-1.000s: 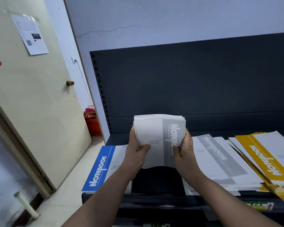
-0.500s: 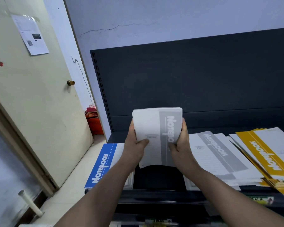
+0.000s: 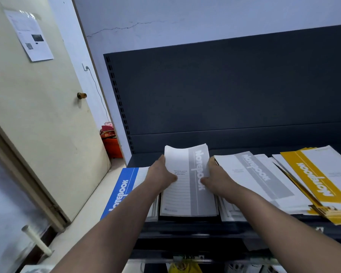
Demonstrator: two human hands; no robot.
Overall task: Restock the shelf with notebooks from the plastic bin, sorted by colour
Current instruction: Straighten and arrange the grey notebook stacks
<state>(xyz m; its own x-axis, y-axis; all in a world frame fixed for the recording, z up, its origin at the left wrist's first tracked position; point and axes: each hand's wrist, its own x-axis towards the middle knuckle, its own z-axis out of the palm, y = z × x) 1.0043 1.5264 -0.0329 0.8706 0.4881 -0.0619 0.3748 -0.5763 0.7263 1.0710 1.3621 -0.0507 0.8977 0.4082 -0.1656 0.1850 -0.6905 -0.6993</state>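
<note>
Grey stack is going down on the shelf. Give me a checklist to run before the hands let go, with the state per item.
1. Two-handed hold: ok. The left hand grips the left edge of the grey stack and the right hand grips the right edge.
2. Slot: ok. The stack sits between the blue notebooks and the grey pile.
3. Colour match: ok. Grey is going next to grey.
4. Fully seated on the shelf: cannot tell. The stack's far end looks curled up.
5. Front edge in line with its neighbours: ok, roughly.
6. Yellow pile tidy: not ok. It is fanned out and askew.
</note>
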